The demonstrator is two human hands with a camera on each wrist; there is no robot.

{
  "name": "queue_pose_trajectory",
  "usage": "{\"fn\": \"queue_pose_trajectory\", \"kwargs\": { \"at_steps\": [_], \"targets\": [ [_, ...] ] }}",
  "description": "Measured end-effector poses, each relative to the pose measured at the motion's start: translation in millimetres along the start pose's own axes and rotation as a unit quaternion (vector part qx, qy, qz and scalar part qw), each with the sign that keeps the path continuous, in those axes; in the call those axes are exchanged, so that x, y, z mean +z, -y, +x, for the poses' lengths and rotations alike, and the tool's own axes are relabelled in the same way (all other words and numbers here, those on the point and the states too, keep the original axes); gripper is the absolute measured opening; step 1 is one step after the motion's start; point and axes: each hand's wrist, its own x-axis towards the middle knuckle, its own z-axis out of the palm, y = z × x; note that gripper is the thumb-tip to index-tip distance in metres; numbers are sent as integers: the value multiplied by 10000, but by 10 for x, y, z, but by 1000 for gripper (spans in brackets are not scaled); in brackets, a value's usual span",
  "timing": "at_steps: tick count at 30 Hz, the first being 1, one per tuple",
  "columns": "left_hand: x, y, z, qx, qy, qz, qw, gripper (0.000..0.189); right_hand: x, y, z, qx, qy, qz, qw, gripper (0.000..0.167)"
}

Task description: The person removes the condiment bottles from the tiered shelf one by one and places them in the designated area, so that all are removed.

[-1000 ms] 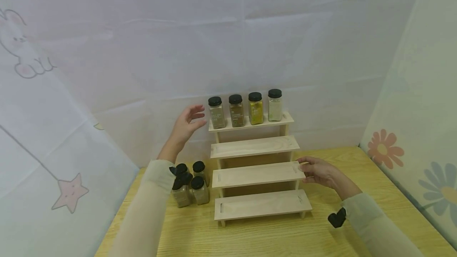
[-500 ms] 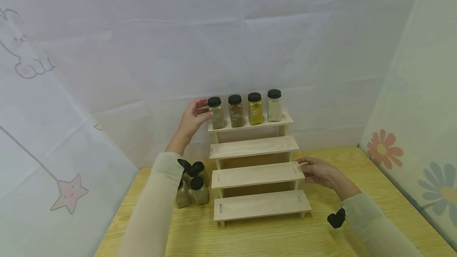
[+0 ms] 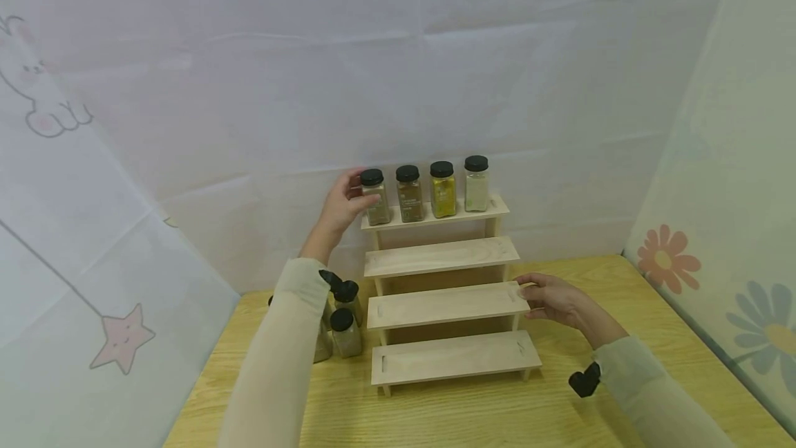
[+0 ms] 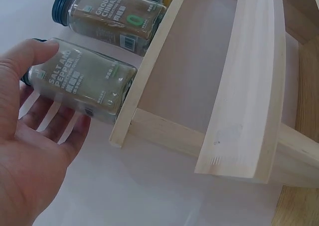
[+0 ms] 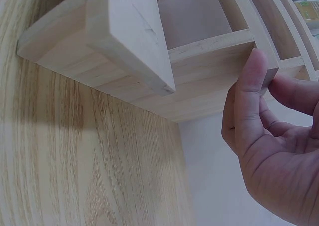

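Observation:
My left hand is at the leftmost jar on the top shelf, a black-capped salt and pepper jar. In the left wrist view the thumb lies over its label side near the cap, while the fingers curve round the other side. The jar stands upright at the shelf's left end. With my right hand I pinch the right end of the third step down of the wooden tiered rack. The right wrist view shows thumb and fingers on either face of that board end.
Beside it on the top shelf are a ground cinnamon jar, a yellow spice jar and a pale jar. Several more jars stand on the wooden table left of the rack, partly hidden by my left sleeve. A white backdrop rises behind.
My left hand has moved right, from beside the salt and pepper jar to around it, the thumb now across its front. My right hand keeps its pinch on the rack.

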Motion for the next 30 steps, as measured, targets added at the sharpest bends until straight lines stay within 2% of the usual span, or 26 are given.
{"fn": "queue_pose_trajectory", "kwargs": {
  "at_steps": [3, 9, 11, 22, 30],
  "targets": [
    [11, 20, 19, -22, 6, 99, 9999, 70, 2, 7, -3, -20, 19, 0, 10000, 55],
    [4, 254, 153, -66, -36, 105, 9999, 76, 6, 6, -6, 19, 2, 13, 10000, 52],
    [7, 284, 162, -25, -90, 161, 9998, 75, 7, 3, -7, 21, 4, 8, 10000, 51],
    [19, 316, 147, 92, -407, 328, 9986, 70, 23, 11, -21, 21, 16, 14, 10000, 55],
    [13, 230, 95, 234, -394, 478, 9978, 71, 19, 14, -11, 32, -23, 4, 10000, 56]
  ]
}}
